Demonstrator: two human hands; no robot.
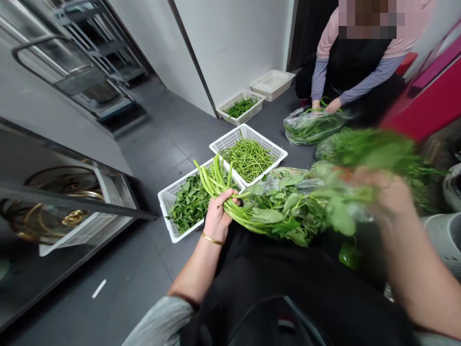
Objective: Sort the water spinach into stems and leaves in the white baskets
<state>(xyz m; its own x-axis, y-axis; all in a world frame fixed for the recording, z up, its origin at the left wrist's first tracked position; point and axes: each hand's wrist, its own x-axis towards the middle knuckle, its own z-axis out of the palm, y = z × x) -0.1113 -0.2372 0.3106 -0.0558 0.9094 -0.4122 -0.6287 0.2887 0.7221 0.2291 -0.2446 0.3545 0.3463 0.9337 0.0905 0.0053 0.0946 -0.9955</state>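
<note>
My left hand is closed around the pale green stems of a bunch of leafy greens. Its cut stem ends point up and left, and its leaves spread right across my lap. My right hand is smeared by motion among blurred leaves, so its grip is not clear. Just past my left hand, a white basket contains short leafy pieces. Touching it, a second white basket holds long green beans. A green pepper shows below my right hand.
Across from me a crouching person has both hands at a clear plastic bag of green vegetables. Farther off are a basket of green peppers and a pale tub. A metal shelf stands left; a grey-white bucket is right.
</note>
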